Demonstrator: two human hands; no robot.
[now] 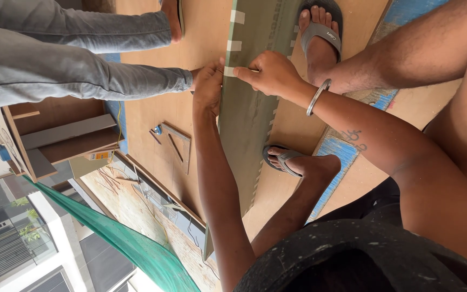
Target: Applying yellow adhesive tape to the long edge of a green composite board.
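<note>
Your right hand [268,73], the one with the metal bangle [318,96] at its wrist, has its fingers drawn in tight. Forefinger and thumb pinch down on a white tape strip [228,71] at the edge of the long green panel [247,116]. Your left hand [207,86] sits just beside that pinch, touching the same edge with its fingers curled and thumb up against the tape. You cannot tell whether it clamps the panel or only presses on it.

The panel lies flat on the plywood floor [152,108] and runs away from the grip in both directions, passing under both hands. More tape strips [234,45] sit along the same edge beyond your fingertips.

On the far side of the panel from the grip, your right sandalled foot [320,27] stands just beside its other edge. Your left foot [287,159] rests close to that edge further back along your forearm.

Past the pinched edge, another person's grey-trousered legs [82,81] reach in, one foot nearly touching your left knuckles. Bare plywood opens behind your left wrist, with a wooden triangle square [177,145] lying well apart from the hands.
</note>
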